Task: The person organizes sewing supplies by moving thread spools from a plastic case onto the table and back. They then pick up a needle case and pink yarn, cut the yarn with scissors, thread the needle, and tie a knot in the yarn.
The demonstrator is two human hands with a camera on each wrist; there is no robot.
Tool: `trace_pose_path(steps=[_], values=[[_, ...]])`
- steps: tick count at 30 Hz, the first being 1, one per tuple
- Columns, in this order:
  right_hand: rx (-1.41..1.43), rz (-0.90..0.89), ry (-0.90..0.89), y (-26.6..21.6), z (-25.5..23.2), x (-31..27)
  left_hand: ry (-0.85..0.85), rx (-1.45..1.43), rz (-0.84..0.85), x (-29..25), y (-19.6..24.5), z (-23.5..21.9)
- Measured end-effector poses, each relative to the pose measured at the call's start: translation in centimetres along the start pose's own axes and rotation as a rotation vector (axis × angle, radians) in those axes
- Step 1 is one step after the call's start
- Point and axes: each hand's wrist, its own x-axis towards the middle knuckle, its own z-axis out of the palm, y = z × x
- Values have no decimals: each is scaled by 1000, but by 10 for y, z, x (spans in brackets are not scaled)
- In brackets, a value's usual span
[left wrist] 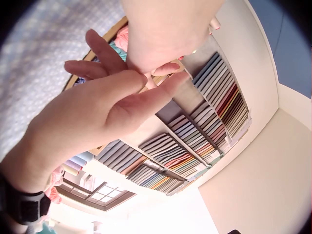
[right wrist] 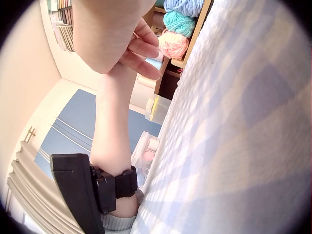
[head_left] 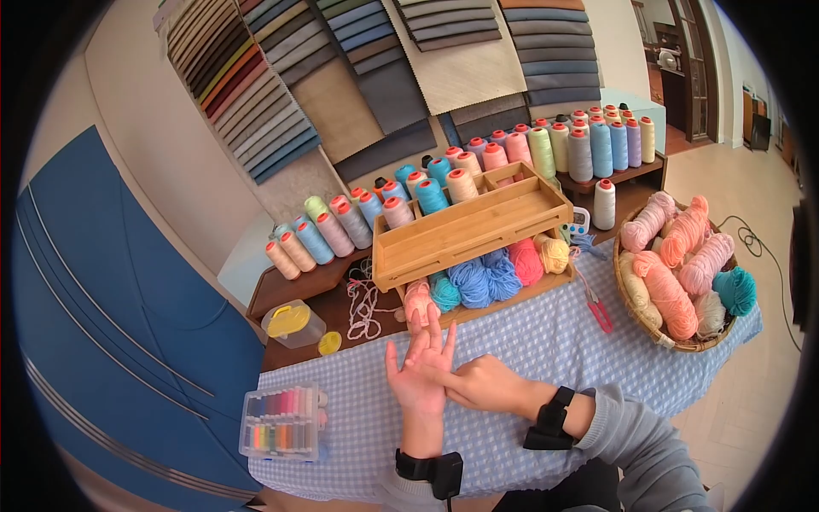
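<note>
My left hand (head_left: 416, 375) is raised over the checked cloth, palm toward the head camera and fingers spread; it holds nothing. From the right, my right hand (head_left: 486, 381) reaches across with one finger extended over the left palm, its fingertip right at the skin. In the left wrist view the right hand (left wrist: 92, 105) has its thumb and fingers apart, with no object among them. Behind the left fingertips lies a pink yarn ball (head_left: 418, 300), at the left end of a row of yarn under a wooden tray rack (head_left: 478, 232).
A clear case of coloured spools (head_left: 281, 422) sits at left, near a yellow-lidded tub (head_left: 292, 322). Pink-handled scissors (head_left: 600, 313) lie right of the rack, beside a wicker basket (head_left: 636, 307) of yarn. Thread cones (head_left: 580, 156) line the back; white cord (head_left: 365, 309) lies loose.
</note>
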Motion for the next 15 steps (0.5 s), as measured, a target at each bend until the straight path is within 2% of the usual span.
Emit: trace_pose_path(steps=[15], values=[[-17, 8, -10, -1, 0, 0, 25, 11, 5, 0, 0, -1]])
